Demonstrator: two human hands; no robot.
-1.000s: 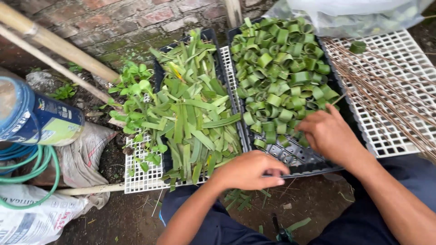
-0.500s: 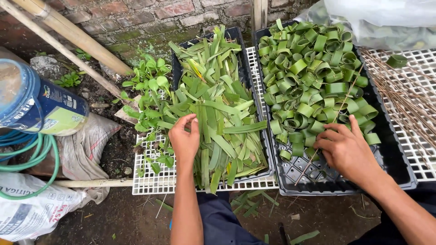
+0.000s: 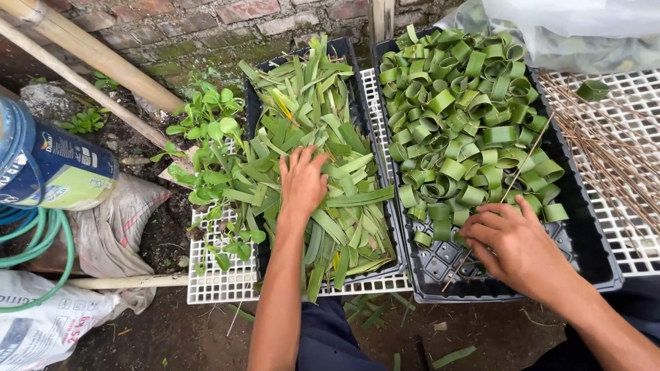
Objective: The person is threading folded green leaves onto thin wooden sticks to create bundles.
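On the pile of long flat green leaf strips, the left hand lies palm down with fingers spread, its grip open and closed on nothing. Most strips run lengthwise away from the person, toward the brick wall. Right of this pile, the black plastic seedling tray carries many green leaf rings. The right hand rests at the near edge of the rings, fingers loosely curled beside a thin brown stick that slants up and to the right; whether it holds the stick, I cannot tell.

The left hand's fingertips are buried among the cut leaf strips; the blue container is cut off at the left edge.
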